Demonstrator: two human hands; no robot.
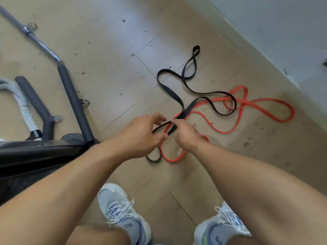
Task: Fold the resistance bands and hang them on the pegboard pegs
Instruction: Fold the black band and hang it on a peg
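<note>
Early days by my read: neither band is folded, nothing hung, and I can't see the pegboard or any peg in this view, so the whole hanging part is left. The black band (178, 96) sprawls across the floor (109, 64) in loose twisted loops, far end up near the wall (276, 30) at the right, near end lifted into my hands at centre; a small black loop also pokes out on the floor just below my left hand. The orange band (265, 103) lies untouched as far as I can tell, tangled under and across the black one, its big loop out to the right and another bend running near, under my right wrist. Left hand (141, 135): fingers curled, thumb and fingertips pinching a strand of the black band. Right hand (185, 133): curled too, fingertips pinching the same band just beside the left, so the two grips nearly touch. Looks to me like I'm only gathering the 1st end to start the fold, approx. step one of many. Still to do, in my judgement: separate black from orange, fold each, find the pegs. Far left there's a metal bar (40, 45) w/ padded handles (74, 101) and a white rope (23, 106); my shoes (122, 214) sit at the near edge.
</note>
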